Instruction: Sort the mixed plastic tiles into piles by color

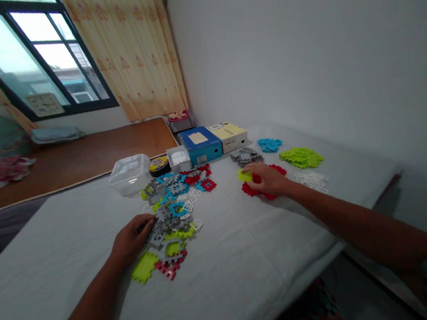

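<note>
Right hand [266,176] palm-down, pinching flat lime-green plastic piece [244,176], roughly level, long axis unclear. Left hand [131,238] half-curled at multicoloured plastic tile pile [168,218]; can't tell grip.

Right hand [265,176] gripping a lime-green notched plastic tile [244,176] over a pile of red plastic tiles [251,190]; left hand [131,241] at the edge of a multicoloured heap of plastic tiles [164,220]. Grey [246,156], blue [269,145], lime-green [301,158] and white tile piles [312,181] lie nearby on the white-cloth-covered bench [231,278].
</note>
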Action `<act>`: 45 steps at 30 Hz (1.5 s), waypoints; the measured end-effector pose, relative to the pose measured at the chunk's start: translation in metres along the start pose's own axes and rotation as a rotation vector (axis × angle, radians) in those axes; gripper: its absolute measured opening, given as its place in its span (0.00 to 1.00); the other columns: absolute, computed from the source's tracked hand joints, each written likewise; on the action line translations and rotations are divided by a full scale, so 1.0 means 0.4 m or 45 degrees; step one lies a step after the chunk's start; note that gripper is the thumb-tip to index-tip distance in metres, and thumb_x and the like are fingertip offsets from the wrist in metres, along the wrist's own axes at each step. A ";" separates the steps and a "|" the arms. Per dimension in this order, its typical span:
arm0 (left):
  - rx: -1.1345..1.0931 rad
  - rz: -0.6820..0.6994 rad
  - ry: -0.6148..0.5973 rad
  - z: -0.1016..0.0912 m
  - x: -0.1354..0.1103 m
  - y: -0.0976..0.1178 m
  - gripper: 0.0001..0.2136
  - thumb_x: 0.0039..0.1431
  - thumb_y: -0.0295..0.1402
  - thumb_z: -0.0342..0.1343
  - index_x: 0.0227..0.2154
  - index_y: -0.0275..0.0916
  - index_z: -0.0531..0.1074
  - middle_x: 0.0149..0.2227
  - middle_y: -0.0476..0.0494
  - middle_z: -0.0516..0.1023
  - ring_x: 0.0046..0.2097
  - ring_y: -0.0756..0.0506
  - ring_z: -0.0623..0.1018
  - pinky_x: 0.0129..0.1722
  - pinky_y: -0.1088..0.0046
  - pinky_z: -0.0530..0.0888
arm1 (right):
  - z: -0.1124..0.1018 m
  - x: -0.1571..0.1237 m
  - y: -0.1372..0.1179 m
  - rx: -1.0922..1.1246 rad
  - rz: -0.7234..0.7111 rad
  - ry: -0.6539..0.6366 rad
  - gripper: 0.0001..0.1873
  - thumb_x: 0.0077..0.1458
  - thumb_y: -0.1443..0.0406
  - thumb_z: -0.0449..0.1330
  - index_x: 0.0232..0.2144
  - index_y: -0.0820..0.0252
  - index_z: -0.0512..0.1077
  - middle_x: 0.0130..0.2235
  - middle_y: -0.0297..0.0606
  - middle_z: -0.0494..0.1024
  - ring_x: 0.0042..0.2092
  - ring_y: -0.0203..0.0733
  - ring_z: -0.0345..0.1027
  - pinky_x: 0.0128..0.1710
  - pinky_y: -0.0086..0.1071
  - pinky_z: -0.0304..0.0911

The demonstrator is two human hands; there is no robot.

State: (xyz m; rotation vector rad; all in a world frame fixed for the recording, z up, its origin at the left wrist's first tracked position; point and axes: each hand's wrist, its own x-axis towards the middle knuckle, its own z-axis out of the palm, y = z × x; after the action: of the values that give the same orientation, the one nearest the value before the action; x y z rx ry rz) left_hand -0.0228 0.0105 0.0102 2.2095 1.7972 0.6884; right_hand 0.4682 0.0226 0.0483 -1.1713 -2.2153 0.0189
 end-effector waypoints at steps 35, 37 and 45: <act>-0.150 -0.012 0.067 0.013 -0.008 0.007 0.19 0.57 0.48 0.49 0.39 0.42 0.77 0.42 0.45 0.81 0.45 0.43 0.78 0.47 0.67 0.73 | 0.351 0.255 -0.282 0.036 -0.250 -0.464 0.19 0.64 0.61 0.52 0.55 0.60 0.67 0.56 0.48 0.71 0.58 0.48 0.62 0.58 0.45 0.58; -0.201 -0.033 0.101 0.014 -0.007 0.009 0.19 0.57 0.48 0.49 0.38 0.40 0.78 0.41 0.43 0.81 0.44 0.42 0.78 0.46 0.66 0.73 | 0.346 0.243 -0.282 0.045 -0.252 -0.485 0.19 0.63 0.62 0.54 0.55 0.59 0.67 0.56 0.47 0.71 0.57 0.48 0.63 0.57 0.44 0.58; -0.224 -0.074 0.164 0.014 -0.005 0.023 0.19 0.55 0.46 0.50 0.37 0.40 0.78 0.41 0.42 0.82 0.44 0.41 0.79 0.47 0.64 0.73 | 0.226 0.105 -0.245 0.175 -0.343 -0.582 0.12 0.56 0.68 0.60 0.43 0.58 0.73 0.44 0.42 0.77 0.47 0.46 0.68 0.49 0.38 0.62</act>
State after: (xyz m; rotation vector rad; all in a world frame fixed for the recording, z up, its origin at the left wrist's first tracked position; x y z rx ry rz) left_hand -0.0123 0.0070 0.0089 2.0332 1.7762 0.9568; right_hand 0.3304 0.0187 0.0258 -0.8448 -2.7050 0.3538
